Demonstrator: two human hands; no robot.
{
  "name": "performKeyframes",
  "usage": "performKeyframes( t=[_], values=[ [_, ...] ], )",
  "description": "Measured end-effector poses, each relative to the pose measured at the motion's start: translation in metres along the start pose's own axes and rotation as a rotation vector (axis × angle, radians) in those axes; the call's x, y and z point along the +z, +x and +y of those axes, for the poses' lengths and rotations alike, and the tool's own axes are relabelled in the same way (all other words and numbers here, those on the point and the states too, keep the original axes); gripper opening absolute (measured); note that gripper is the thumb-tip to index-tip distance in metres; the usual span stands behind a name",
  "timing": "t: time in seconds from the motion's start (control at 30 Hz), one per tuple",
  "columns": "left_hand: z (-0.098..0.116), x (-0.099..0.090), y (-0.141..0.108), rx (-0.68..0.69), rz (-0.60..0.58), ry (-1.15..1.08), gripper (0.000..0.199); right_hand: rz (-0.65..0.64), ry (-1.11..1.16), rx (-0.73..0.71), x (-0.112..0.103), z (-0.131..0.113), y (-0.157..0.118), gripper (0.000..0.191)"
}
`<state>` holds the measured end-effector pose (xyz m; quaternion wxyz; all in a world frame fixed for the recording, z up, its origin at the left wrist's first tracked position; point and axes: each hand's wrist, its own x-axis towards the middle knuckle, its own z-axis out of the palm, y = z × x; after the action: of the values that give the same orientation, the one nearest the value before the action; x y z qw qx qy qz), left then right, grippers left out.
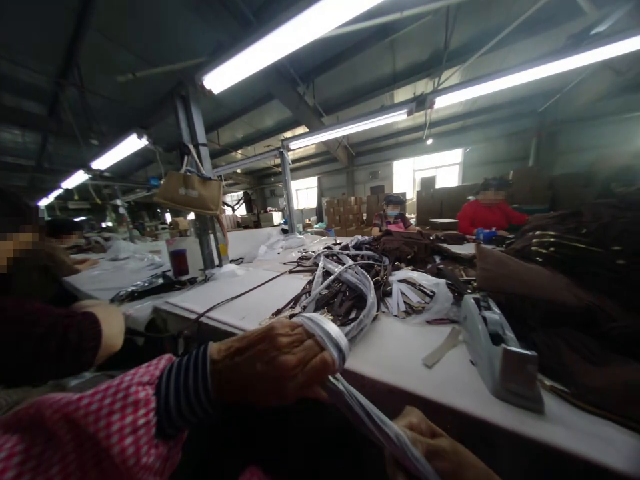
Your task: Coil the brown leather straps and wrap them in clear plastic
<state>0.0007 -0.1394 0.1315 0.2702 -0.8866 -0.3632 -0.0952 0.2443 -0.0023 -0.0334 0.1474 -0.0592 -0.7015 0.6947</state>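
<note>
My left hand [277,360] is closed around a strap wrapped in pale, shiny plastic [327,333], which loops over the back of my fingers. From there the strap runs down to the right, off the front of the table. Lower down, my right hand [425,433] grips the same strap, with part of its fingers hidden behind it. Just beyond my hands lies a heap of dark straps [340,287] with metal fittings, some of them in clear plastic sleeves.
A grey tape dispenser [500,357] stands on the white table [400,353] at the right, beside a pale strip [443,347]. Dark brown bags [535,280] are piled behind it. Co-workers sit across the table and at the left. A post [200,200] carries a hanging tan bag [189,192].
</note>
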Motion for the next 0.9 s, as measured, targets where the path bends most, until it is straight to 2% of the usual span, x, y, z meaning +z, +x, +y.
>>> performKeyframes(
  t=[0.07, 0.13, 0.23, 0.3, 0.37, 0.47, 0.53, 0.57, 0.63, 0.7, 0.8, 0.9],
  values=[
    [-0.005, -0.007, -0.01, -0.081, -0.065, 0.005, 0.019, -0.068, -0.002, 0.077, -0.005, 0.004, 0.005, 0.062],
    [-0.017, -0.012, -0.019, -0.216, -0.117, 0.042, 0.025, -0.041, -0.039, 0.096, -0.014, 0.005, 0.017, 0.059],
    [-0.033, -0.018, -0.028, -0.431, -0.236, 0.057, 0.027, 0.159, -0.338, -0.016, -0.024, 0.0, 0.042, 0.047],
    [-0.036, -0.019, -0.028, -0.553, -0.301, -0.009, 0.027, 0.321, -0.591, -0.157, -0.019, -0.004, 0.06, 0.033],
    [-0.033, -0.019, -0.023, -0.673, -0.351, -0.206, 0.031, 0.405, -0.747, -0.305, 0.0, -0.005, 0.076, 0.028],
    [-0.023, -0.014, -0.013, -0.863, -0.507, -0.692, 0.047, 0.372, -0.859, -0.513, 0.046, 0.001, 0.095, 0.046],
    [-0.015, -0.008, -0.011, -0.984, -0.595, -0.962, 0.053, 0.394, -0.915, -0.598, 0.071, 0.008, 0.104, 0.037],
    [-0.011, -0.005, -0.011, -1.04, -0.597, -1.065, 0.054, 0.406, -0.946, -0.62, 0.078, 0.012, 0.106, 0.031],
    [-0.001, 0.003, -0.015, -1.156, -0.523, -1.26, 0.05, 0.411, -1.0, -0.624, 0.081, 0.016, 0.108, 0.029],
    [0.012, 0.012, -0.02, -1.237, -0.386, -1.407, 0.05, 0.383, -1.013, -0.589, 0.072, 0.015, 0.106, 0.036],
    [0.031, 0.025, -0.02, -1.283, -0.101, -1.554, 0.049, 0.298, -0.882, -0.514, 0.05, 0.008, 0.101, 0.039],
    [0.04, 0.03, -0.011, -1.26, 0.24, -1.738, 0.043, 0.225, -0.591, -0.398, 0.04, 0.009, 0.102, 0.041]
  ],
)
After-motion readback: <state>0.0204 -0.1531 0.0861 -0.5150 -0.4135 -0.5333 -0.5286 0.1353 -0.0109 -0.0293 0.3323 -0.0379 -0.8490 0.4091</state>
